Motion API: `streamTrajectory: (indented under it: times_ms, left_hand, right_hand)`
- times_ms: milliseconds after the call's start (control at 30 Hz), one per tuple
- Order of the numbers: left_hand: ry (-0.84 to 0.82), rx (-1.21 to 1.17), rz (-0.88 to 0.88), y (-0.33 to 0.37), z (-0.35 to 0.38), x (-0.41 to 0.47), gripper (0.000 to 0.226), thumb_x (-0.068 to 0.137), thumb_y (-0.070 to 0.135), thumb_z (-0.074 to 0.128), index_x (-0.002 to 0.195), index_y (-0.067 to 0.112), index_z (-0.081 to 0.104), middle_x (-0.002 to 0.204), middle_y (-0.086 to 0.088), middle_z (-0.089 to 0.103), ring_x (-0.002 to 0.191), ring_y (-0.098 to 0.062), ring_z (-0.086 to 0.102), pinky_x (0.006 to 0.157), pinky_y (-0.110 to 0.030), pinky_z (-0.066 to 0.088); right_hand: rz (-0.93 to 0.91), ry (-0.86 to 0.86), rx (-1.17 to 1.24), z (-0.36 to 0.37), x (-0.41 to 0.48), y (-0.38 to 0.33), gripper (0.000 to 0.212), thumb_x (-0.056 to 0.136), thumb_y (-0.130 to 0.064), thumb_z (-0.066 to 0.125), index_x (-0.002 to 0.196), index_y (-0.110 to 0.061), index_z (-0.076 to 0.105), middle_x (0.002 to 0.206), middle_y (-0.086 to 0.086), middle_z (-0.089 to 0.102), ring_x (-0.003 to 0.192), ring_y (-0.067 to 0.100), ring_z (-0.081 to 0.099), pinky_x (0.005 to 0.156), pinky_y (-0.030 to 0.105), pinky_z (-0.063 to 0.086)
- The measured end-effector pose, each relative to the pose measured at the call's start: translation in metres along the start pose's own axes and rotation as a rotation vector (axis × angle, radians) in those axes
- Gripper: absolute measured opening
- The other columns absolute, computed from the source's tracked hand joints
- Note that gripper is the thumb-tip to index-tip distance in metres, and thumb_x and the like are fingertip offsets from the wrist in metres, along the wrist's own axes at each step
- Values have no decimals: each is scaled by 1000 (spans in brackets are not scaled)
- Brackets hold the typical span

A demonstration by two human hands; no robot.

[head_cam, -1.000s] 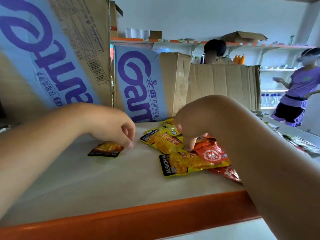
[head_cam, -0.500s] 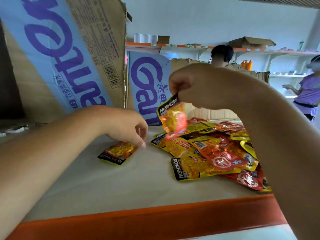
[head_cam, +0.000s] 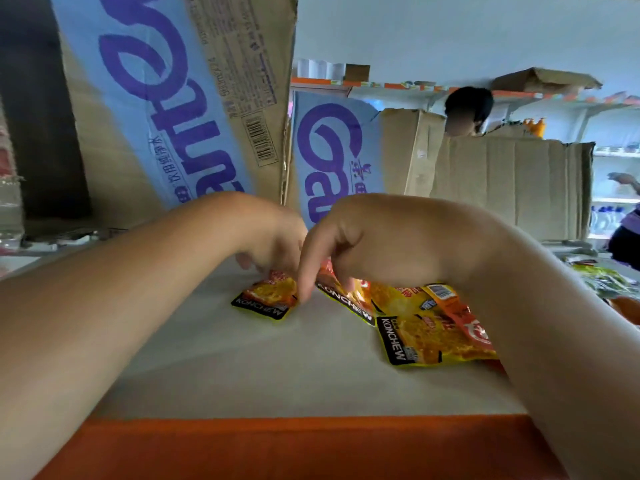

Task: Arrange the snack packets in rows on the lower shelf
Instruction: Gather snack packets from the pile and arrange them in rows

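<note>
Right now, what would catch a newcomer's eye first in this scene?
Two bare hands meet mid-shelf: the left hand touches an orange packet lying flat, while the right hand holds a second packet just beside it. To the right lies a loose pile of packets. Behind, big cardboard boxes with purple lettering tower over the shelf.

- Lower shelf (head_cam: 225, 375): flat pale surface with an orange front lip.
- First packet (head_cam: 266, 299): orange-yellow, black KONCHEW band toward the front. It lies flat, left of the others.
- Second packet (head_cam: 341, 299): same type, just right of the first, band angled, partly hidden.
- Packet pile (head_cam: 433, 330): overlapping yellow and red packets, right side.
</note>
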State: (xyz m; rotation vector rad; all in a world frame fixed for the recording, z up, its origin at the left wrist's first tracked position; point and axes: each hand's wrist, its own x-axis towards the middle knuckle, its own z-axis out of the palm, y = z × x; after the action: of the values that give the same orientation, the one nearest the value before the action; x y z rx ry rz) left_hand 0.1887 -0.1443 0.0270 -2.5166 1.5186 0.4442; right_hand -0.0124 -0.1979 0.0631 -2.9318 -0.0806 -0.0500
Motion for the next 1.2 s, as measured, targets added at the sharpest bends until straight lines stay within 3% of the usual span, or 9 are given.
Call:
streamTrajectory:
  times_ms: [100, 233, 333, 433, 667, 867, 967, 1067, 1200]
  left_hand:
    - [-21, 12, -25, 23, -2, -26, 25, 73, 60, 80, 79, 37, 72, 88, -3, 75, 74, -18, 72, 75, -36, 62]
    - [47, 54, -98, 31, -3, -27, 40, 86, 60, 72, 98, 24, 60, 96, -2, 67, 73, -15, 66, 61, -27, 55]
    - [42, 70, -136, 32, -2, -25, 40, 86, 59, 74, 98, 25, 57, 101, -3, 66, 79, -16, 67, 57, -25, 53]
    - [44, 69, -144, 31, -2, -28, 35, 85, 56, 76, 94, 27, 58, 101, -3, 66, 82, -18, 68, 58, -26, 56]
    - [58, 98, -100, 37, -4, -46, 30, 82, 45, 83, 97, 28, 63, 104, -2, 67, 81, -19, 71, 61, -26, 54]
    - [137, 154, -75, 22, 15, -79, 30, 79, 51, 80, 92, 31, 62, 101, 4, 67, 90, -18, 68, 68, -33, 52]
    - [245, 78, -33, 3, 32, -107, 30, 77, 50, 81, 94, 33, 63, 103, 12, 64, 92, -11, 62, 82, -36, 56]
    - [415, -114, 1, -19, 50, -137, 27, 76, 45, 82, 91, 36, 61, 100, 20, 60, 88, 0, 57, 72, -29, 49]
    - [694, -282, 20, -54, 73, -172, 29, 70, 39, 83, 90, 40, 62, 92, 19, 64, 81, 0, 60, 70, -30, 51]
  right_hand:
    - [46, 9, 144, -2, -3, 8, 55, 85, 8, 44, 96, -33, 77, 73, -30, 65, 69, 8, 67, 67, 26, 52]
    - [272, -35, -158, 7, 1, 22, 23, 99, -35, 54, 80, -26, 61, 79, -6, 61, 73, 15, 62, 61, 26, 45]
    - [477, -142, -367, 19, 6, 21, 57, 87, -77, 49, 71, -22, 48, 73, -5, 53, 69, 13, 52, 63, 30, 41]
    - [507, -151, -413, 33, 11, 14, 64, 77, -86, 50, 73, -22, 47, 76, -6, 51, 71, 12, 50, 61, 31, 39]
    - [434, -184, -474, 32, 13, -5, 69, 78, -80, 57, 117, -24, 62, 85, -7, 57, 69, 11, 53, 55, 28, 35]
    - [372, -278, -428, 23, 3, -19, 42, 85, -53, 69, 110, -22, 56, 90, -2, 61, 77, 16, 66, 58, 28, 44]
    - [329, -167, -436, 31, 0, -28, 33, 84, -45, 69, 109, -29, 55, 91, -10, 54, 77, 8, 50, 59, 27, 39]
    - [311, -12, -333, 41, 3, -35, 32, 82, -45, 71, 107, -27, 59, 100, -8, 59, 88, 13, 56, 70, 31, 49]
    - [313, 239, -166, 54, 11, -57, 28, 79, -44, 74, 100, -31, 60, 93, -11, 58, 82, 9, 55, 64, 29, 46]
